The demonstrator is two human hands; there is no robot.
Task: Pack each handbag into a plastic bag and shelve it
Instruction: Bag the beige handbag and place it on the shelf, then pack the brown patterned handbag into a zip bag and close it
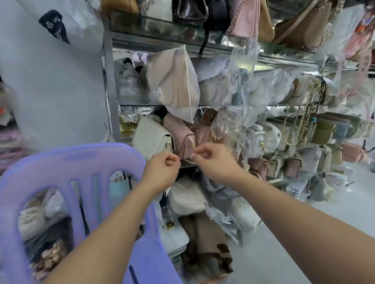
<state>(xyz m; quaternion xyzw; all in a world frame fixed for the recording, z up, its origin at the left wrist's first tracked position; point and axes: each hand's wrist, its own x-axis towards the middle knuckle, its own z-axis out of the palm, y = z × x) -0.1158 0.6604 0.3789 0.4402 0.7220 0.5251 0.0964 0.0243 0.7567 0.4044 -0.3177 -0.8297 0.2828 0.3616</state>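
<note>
My left hand [162, 167] and my right hand [212, 160] are raised close together in front of the shelf, fingers curled. Each pinches an end of what looks like a thin gold chain [190, 162] stretched between them. Right behind the hands, a pink quilted handbag [179, 135] stands on the shelf without a bag around it, next to a white handbag [150, 136]. Above them a beige handbag in a clear plastic bag [174, 85] hangs out over the shelf edge. What the chain is fastened to is hidden by my hands.
A purple plastic chair [77, 164] stands close at the lower left, its back against my left forearm. Glass shelves [157, 39] packed with bagged and bare handbags run off to the right. Loose plastic bags [242, 93] dangle from them. More bags are heaped on the floor [205, 243].
</note>
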